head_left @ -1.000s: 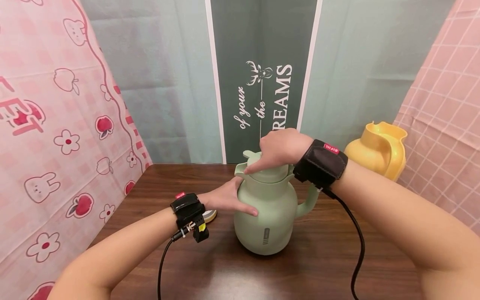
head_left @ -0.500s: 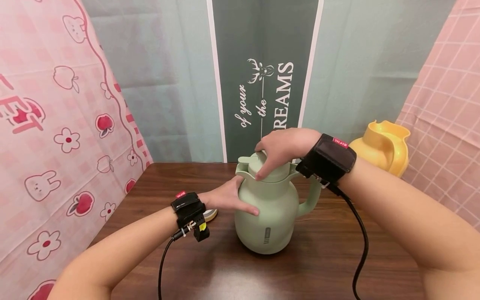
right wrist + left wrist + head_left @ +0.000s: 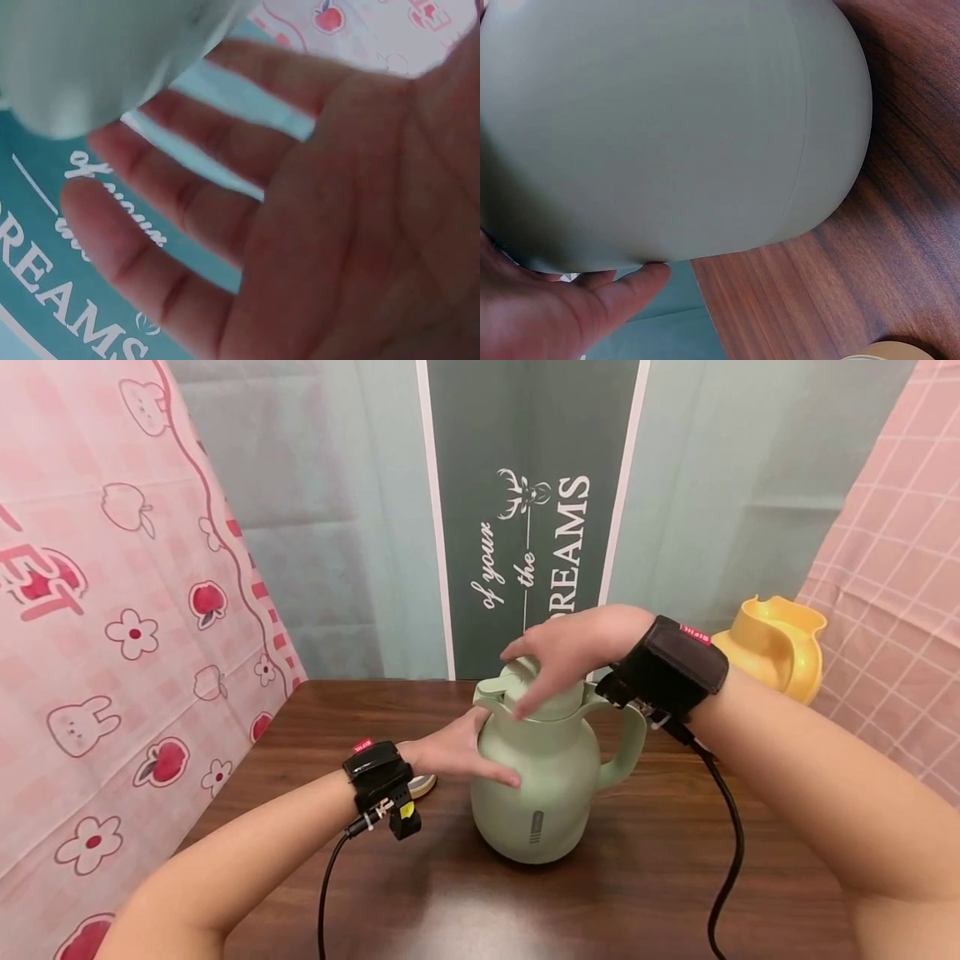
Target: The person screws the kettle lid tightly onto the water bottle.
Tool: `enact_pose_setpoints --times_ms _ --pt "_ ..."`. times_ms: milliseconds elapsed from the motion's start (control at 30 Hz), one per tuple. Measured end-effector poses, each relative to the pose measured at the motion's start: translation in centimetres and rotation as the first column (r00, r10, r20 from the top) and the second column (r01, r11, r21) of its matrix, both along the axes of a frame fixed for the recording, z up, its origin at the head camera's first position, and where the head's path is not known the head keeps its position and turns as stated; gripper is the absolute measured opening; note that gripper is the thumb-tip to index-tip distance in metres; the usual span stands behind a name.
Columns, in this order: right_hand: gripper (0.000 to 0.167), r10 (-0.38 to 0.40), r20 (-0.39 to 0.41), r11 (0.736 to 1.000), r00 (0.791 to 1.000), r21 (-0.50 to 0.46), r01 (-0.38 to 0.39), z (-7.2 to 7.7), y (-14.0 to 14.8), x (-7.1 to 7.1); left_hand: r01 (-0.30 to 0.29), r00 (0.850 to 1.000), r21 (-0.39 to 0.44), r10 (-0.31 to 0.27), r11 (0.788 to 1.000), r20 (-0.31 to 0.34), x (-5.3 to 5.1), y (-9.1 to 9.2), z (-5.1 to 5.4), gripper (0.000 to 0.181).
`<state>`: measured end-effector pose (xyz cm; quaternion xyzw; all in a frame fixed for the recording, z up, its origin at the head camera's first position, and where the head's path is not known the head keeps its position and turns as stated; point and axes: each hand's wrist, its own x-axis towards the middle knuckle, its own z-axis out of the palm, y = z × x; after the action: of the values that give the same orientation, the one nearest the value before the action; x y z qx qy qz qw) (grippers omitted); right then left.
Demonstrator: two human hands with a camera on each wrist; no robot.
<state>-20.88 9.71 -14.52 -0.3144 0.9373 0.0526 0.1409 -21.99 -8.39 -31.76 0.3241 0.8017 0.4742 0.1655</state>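
Wood-grained and dark brown, a glossy tabletop [image 3: 660, 893] bears a pale green jug [image 3: 562, 793] standing upright at its middle, a person's two bare hands upon it. Nearest the viewer, black cables [image 3: 738, 852] trail from black wristbands [image 3: 678, 664], each bearing a small red tag [image 3: 696, 635] whose white print is too small to read for certain. The left hand [image 3: 459, 753] clasps the jug's rounded, matte body, thumb laid across the front and fingers round the far side. The right hand [image 3: 576, 650] grips the lid [image 3: 557, 705] from above between thumb and fingers, the little finger standing clear; it hides part of the lid's top. A narrow gray label [image 3: 536, 827] on the body is illegible. The looped handle [image 3: 634, 747] points right, the spout [image 3: 487, 695] left. Behind the left wrist, partly covered, lies a round, gold-rimmed object [image 3: 424, 785]. Farther back at right, a glossy yellow jug [image 3: 783, 643] is partly blocked by the right forearm. Beyond hangs a creased green backdrop [image 3: 480, 443], its sideways white lettering reading "of your," "the" and "DREAMS," the D partly covered, beside a deer's head [image 3: 528, 493]. Pink cloths [image 3: 176, 693] flank it, the left one printed with apples, rabbits and flowers, the right one gridded.
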Motion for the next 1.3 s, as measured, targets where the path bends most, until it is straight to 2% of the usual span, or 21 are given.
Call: enact_pose_setpoints --times_ms 67,133,200,267,400,467,733,900,1000,1167,1300 --pt "0.079 -0.046 -0.046 0.999 0.998 -0.008 0.046 0.0 -0.3 -0.1 -0.017 1.0 -0.014 0.017 1.0 0.0 0.0 0.0 0.1 0.067" --pt "0.076 -0.105 -0.128 0.994 0.986 -0.01 0.104 -0.1 -0.8 -0.2 -0.024 1.0 -0.019 0.024 1.0 0.005 0.0 0.0 0.3 0.068" --pt "0.073 -0.158 -0.223 0.987 0.962 0.002 0.163 -0.3 -1.4 -0.3 -0.012 1.0 -0.009 0.013 1.0 0.011 -0.1 0.0 0.4 0.069" --pt "0.069 -0.176 -0.308 0.982 0.935 0.017 0.19 -0.6 -1.8 -0.4 -0.007 1.0 -0.004 0.007 1.0 0.022 -0.2 0.1 0.4 0.07" --pt "0.069 -0.179 -0.391 0.976 0.903 0.046 0.213 -0.9 -2.1 -0.5 -0.002 0.999 0.006 0.002 1.0 0.039 -0.4 0.2 0.3 0.074" --pt "0.068 -0.192 -0.383 0.97 0.903 0.067 0.235 -1.0 -2.2 -0.6 -0.012 0.999 0.006 0.012 1.0 0.035 -0.4 0.2 0.2 0.075" --pt "0.066 -0.263 -0.229 0.952 0.937 0.094 0.29 -1.0 -2.2 -1.1 -0.049 0.999 -0.003 0.049 0.999 -0.007 -0.3 0.3 0.2 0.074" --pt "0.065 -0.234 -0.164 0.963 0.958 0.099 0.252 -0.6 -1.9 -1.4 -0.038 0.999 0.009 0.038 0.999 -0.017 -0.4 0.4 0.2 0.073" --pt "0.071 -0.205 -0.139 0.97 0.969 0.102 0.22 -0.4 -1.9 -1.4 -0.042 0.999 0.005 0.042 0.999 -0.013 -0.4 0.5 0.2 0.07" --pt "0.08 -0.184 -0.104 0.975 0.977 0.105 0.195 -0.2 -2.0 -1.3 -0.077 0.997 -0.024 0.077 0.997 0.002 -0.3 0.5 0.2 0.068" --pt "0.076 -0.16 -0.082 0.981 0.984 0.097 0.167 -0.1 -1.9 -1.2 -0.102 0.995 -0.053 0.102 0.993 -0.002 -0.3 0.5 0.2 0.069"
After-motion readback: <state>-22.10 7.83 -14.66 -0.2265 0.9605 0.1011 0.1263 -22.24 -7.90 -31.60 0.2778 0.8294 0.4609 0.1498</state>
